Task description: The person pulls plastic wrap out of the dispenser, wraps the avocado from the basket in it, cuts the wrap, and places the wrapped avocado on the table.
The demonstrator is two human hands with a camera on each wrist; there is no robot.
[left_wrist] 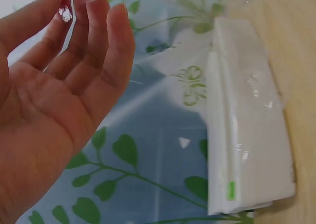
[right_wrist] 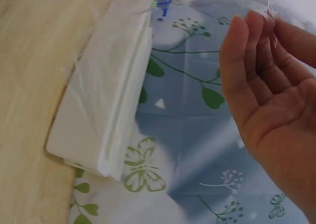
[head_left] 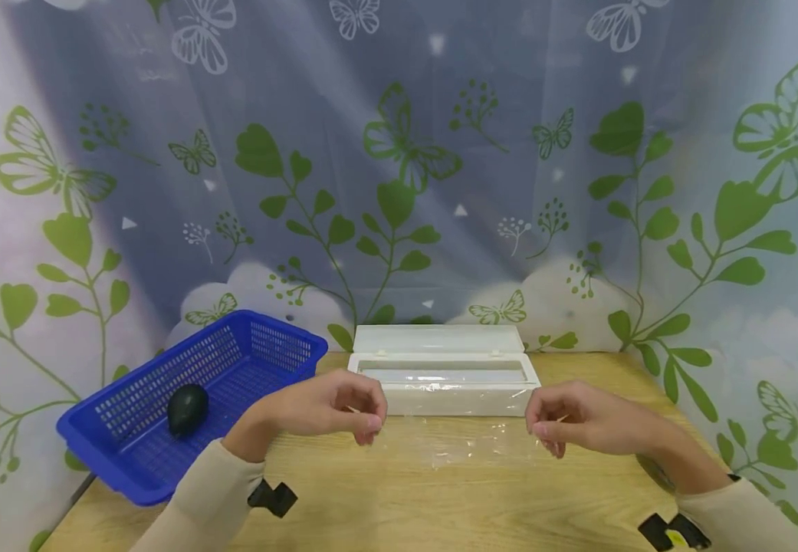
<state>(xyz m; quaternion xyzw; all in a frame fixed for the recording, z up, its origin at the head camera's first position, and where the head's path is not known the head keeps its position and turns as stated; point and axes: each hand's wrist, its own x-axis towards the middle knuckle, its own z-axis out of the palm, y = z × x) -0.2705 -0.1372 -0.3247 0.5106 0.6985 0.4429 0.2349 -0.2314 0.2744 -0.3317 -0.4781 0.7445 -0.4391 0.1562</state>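
Note:
A clear sheet of cling film (head_left: pixel 450 452) stretches between both hands above the table, in front of a white cling film dispenser (head_left: pixel 443 401). My left hand (head_left: pixel 333 405) pinches its left side between thumb and index finger; the gathered film glints at the fingertips in the left wrist view. On the other side my right hand (head_left: pixel 588 422) pinches the film the same way, the other fingers loosely bent in the right wrist view. The dispenser's lid (head_left: pixel 438 338) is raised at the back. Film overlaps the dispenser's front face.
At the left, a blue plastic basket (head_left: pixel 112 477) stands on the wooden table (head_left: pixel 371 510) with a dark green avocado (head_left: pixel 188 409) inside. Behind hangs a patterned curtain (head_left: pixel 343 176). A dark rounded object (head_left: pixel 654 469) shows partly behind the right forearm.

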